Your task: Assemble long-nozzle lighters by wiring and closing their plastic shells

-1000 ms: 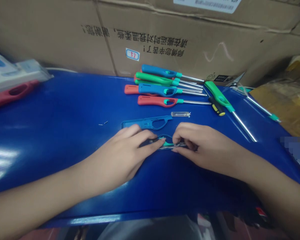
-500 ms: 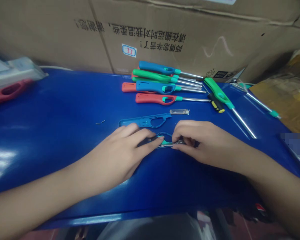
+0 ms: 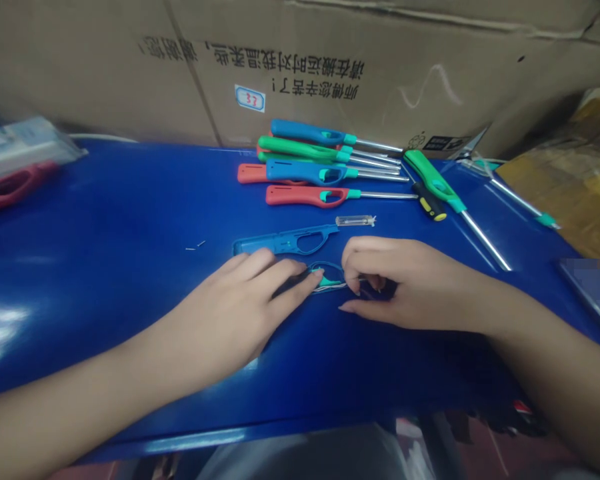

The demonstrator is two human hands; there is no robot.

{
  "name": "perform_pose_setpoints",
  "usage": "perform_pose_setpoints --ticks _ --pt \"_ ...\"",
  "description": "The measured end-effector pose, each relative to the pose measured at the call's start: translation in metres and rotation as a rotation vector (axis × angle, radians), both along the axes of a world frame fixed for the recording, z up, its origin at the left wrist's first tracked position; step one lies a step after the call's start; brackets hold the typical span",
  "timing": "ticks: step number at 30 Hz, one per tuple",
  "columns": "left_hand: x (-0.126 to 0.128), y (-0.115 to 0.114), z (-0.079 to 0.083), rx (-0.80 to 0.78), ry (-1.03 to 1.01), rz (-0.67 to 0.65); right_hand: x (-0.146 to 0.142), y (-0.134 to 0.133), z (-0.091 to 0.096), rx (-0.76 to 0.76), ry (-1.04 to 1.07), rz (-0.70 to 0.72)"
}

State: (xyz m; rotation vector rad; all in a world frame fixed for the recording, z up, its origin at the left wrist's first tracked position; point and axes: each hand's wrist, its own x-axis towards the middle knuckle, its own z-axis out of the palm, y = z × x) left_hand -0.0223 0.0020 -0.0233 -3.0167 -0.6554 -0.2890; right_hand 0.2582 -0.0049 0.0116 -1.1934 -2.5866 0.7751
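On the blue table both hands meet over an opened lighter half-shell with a teal trigger and thin wires. My left hand lies over the shell's handle end, fingers pressing it down. My right hand has its fingers curled and pinching at the shell's front end, where the wires run; what sits under the fingers is hidden. Just behind lies the matching blue half-shell, apart from both hands. A small clear tube rests beyond it.
A pile of several finished long-nosed lighters in blue, green and red lies at the back, with a green lighter and a black-and-yellow screwdriver to their right. Two tiny screws lie left. Cardboard boxes wall the back.
My right hand has curled its fingers more and shifted slightly on the shell's front end. The left hand holds its place. The view has drifted a little.
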Motion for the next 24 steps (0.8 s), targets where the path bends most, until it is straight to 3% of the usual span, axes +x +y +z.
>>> perform_pose_setpoints --ticks 6,11,15,24 --pt "0.001 -0.004 0.000 0.035 0.058 0.014 -0.003 0.002 -0.009 0.091 -0.012 -0.025" --pt "0.000 -0.003 -0.001 -0.114 -0.088 0.020 -0.002 0.002 -0.013 0.135 0.035 0.044" --pt "-0.002 -0.006 -0.001 -0.227 -0.176 0.058 -0.001 0.001 -0.013 0.091 0.070 0.009" --pt "-0.004 -0.011 -0.002 -0.303 -0.216 0.091 -0.001 0.000 -0.017 0.114 0.031 0.032"
